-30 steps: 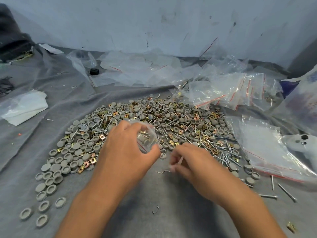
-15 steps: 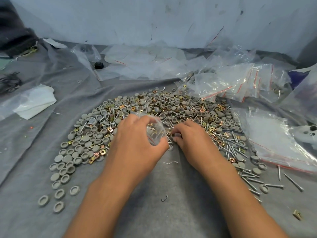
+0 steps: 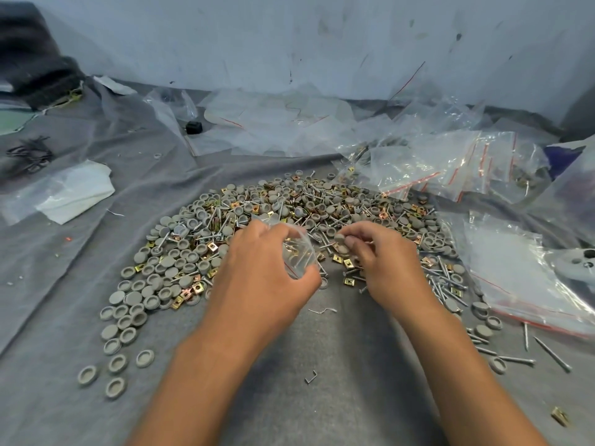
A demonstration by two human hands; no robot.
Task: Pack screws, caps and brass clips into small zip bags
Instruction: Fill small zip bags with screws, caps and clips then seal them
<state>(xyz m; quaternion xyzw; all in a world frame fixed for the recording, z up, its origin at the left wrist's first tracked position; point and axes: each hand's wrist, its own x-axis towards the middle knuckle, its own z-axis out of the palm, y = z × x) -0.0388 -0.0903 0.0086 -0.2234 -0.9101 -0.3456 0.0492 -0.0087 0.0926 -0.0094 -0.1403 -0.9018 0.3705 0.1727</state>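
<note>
Left hand [image 3: 264, 272] grips a zip bag [image 3: 297, 252]; right hand [image 3: 383, 259] pinches a cap [image 3: 340, 238] at the pile's [image 3: 289, 226] near edge.

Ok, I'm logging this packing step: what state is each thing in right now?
small zip bag: mouth open, gripped by left hand, clips and screws inside.
grey cap: pinched in right hand, above the pile.
pile of parts: loose, spread on grey cloth.
zip bags: heaped flat at the far right.
</note>
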